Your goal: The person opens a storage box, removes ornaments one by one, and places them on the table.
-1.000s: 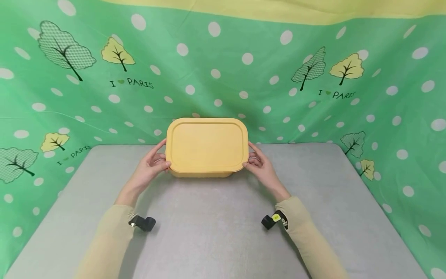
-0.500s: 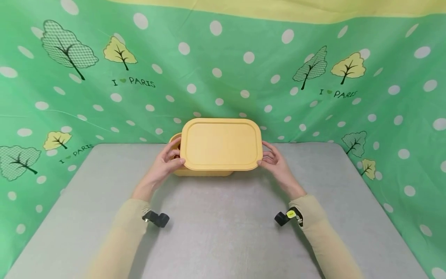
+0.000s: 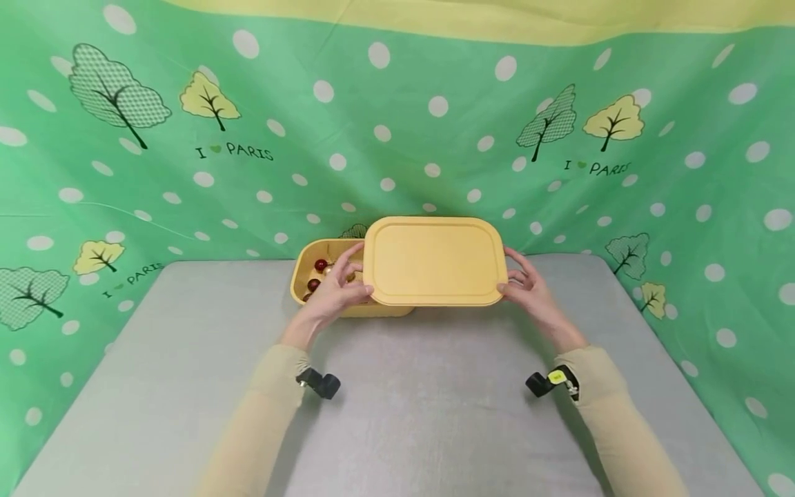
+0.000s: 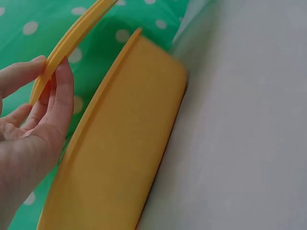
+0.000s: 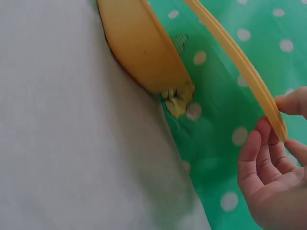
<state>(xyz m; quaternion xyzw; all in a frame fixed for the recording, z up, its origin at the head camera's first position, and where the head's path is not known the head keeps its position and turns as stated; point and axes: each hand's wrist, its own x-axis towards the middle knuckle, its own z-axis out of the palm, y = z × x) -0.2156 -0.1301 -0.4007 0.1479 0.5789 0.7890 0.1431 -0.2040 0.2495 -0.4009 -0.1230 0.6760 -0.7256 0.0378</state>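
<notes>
A yellow rounded-rectangle lid [image 3: 435, 262] is held level between both hands. My left hand [image 3: 332, 295] pinches its left end, and my right hand [image 3: 533, 293] pinches the right end. Both wrist views show the lid raised above the yellow box [image 4: 117, 129], with a gap between them. In the head view the box stands at the back of the table, its left part uncovered. Dark red balls [image 3: 313, 284] and a few small gold pieces show inside. The lid and my left hand hide the rest of the box's contents.
The grey table [image 3: 397, 400] reaches back to a green polka-dot curtain [image 3: 410, 138], which hangs right behind the box and also lines both sides. Black wrist cameras [image 3: 319, 383] are strapped at the sleeves.
Both hands have carried the lid to the right off the box. The box has stayed in place, and its left part with the red balls has come into view.
</notes>
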